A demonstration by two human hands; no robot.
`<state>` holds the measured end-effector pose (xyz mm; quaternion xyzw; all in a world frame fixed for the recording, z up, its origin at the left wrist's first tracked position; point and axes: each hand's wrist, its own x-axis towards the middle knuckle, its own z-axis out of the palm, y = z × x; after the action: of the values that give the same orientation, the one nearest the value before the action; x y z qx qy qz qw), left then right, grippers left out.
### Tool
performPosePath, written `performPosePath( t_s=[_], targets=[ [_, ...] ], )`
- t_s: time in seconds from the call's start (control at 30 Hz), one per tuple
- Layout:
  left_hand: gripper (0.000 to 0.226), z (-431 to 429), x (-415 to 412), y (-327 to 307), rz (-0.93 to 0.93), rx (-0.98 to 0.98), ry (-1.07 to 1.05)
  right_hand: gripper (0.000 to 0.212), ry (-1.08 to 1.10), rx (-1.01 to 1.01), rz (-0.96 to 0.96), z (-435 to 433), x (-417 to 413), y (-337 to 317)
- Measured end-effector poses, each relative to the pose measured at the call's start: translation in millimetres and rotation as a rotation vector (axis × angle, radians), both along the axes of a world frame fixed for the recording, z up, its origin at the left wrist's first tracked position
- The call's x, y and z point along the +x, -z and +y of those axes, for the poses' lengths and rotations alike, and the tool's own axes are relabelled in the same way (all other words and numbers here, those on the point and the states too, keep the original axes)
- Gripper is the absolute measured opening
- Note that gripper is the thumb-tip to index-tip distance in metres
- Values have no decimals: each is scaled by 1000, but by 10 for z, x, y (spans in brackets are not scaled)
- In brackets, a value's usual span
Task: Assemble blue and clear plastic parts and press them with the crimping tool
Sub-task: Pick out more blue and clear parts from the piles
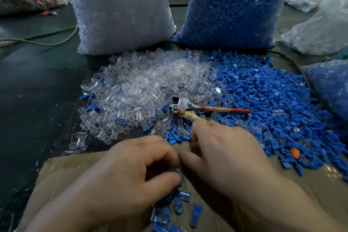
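Seating the blue plug square in its clear sleeve before any squeeze is, I'd say, what this step calls for. Push it home by fingertip, then lay the joined piece between the tool's jaws and close the handles evenly, so the clear shell neither cracks nor goes in crooked.

The left hand (135,171), low in the middle of the frame, has its fingers curled, with the thumb meeting the fingertips on a small blue part (181,177). Most of that part is hidden, so I can't tell whether a sleeve is already on it. The right hand (226,156), touching the left at the thumb, is closed round the tape-wrapped handle of the steel-headed crimping tool (185,106). The tool's head lies just above the hands at centre frame. Its red handle points right over the heap of loose blue plastic plugs (267,100), and the heap of clear plastic sleeves (139,88) sits left of the head. Joined blue-in-clear pieces (178,203) lie on the brown cardboard sheet (75,171) at the bottom, beneath the left hand.
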<state>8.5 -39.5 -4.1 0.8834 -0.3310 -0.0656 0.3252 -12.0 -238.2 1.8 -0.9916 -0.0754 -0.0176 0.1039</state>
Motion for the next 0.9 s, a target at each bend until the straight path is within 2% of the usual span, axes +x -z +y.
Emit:
performPosePath(
  t_s=[0.07, 0.13, 0.23, 0.5, 0.77, 0.9],
  targets=[
    [24, 29, 17, 22, -62, 13, -186, 53, -16, -21, -42, 38, 27, 38],
    [37, 53, 70, 58, -156, 113, -368, 62, -19, -69, -78, 77, 81, 62],
    [65, 9, 112, 117, -227, 292, -402, 59, -51, -111, -114, 144, 150, 99],
    [41, -114, 112, 118, -146, 243, -383, 24, -151, -48, -114, 159, 232, 162],
    [29, -207, 93, 163, -168, 137, -447, 18, -117, 80, -112, 140, 249, 193],
    [48, -201, 78, 163, -141, 97, -435, 18, -139, 123, -91, 128, 238, 171]
  ],
)
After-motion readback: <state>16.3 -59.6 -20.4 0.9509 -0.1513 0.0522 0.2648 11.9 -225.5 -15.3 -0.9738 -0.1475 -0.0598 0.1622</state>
